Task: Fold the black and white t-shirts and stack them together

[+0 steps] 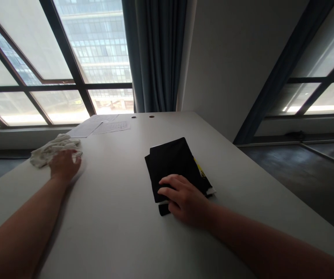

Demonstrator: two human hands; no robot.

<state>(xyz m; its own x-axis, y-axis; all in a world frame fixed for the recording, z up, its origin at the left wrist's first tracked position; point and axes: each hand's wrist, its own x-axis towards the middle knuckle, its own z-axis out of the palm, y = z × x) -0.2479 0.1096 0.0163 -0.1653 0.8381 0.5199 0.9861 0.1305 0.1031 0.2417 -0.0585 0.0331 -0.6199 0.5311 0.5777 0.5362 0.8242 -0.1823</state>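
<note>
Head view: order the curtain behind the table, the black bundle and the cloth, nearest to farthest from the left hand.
1. Cloth, right at the left hand.
2. Black bundle, to the right, under the right hand.
3. Curtain, beyond the table's far end.

Wide lane on white table point(111, 174), near to far, between left hand point(64, 164) at crumpled cloth point(46, 151) and right hand point(185, 199) on black stack point(171, 159). Papers point(111, 127) at far left lie flat, passable from above. Bare strip right of stack. Left forearm point(27, 228) bars near left; right forearm point(256, 234) bars near right. Curtain point(158, 58) hangs beyond far edge.
</note>
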